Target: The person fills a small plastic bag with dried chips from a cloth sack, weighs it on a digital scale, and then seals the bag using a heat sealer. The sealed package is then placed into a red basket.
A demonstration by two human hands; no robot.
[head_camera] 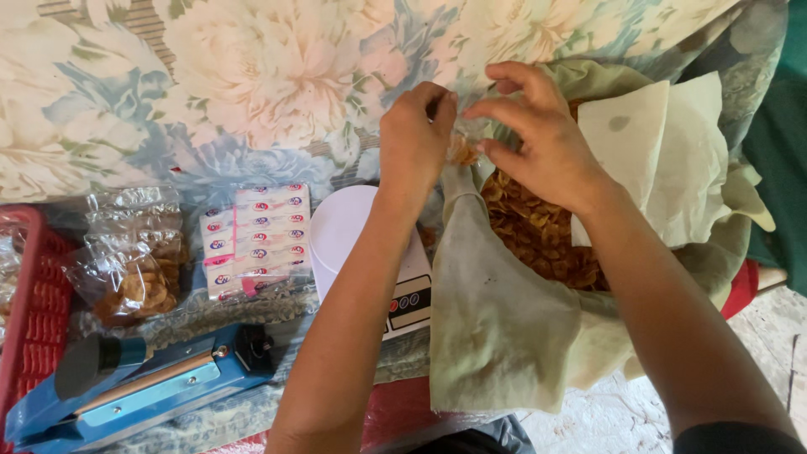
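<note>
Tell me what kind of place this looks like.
Probably a small home snack-packing spot: a blue heat sealer, a white kitchen scale, and a cloth-lined basket of chips under both hands.

Open floral cloth (252, 84) beyond; scale (353, 244), packets (256, 240), sealer (143, 382) crowding left.

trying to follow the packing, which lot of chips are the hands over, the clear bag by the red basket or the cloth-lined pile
The cloth-lined pile: both the left hand and right hand are at its upper edge. The clear bag lies apart, beside the red basket.
</note>
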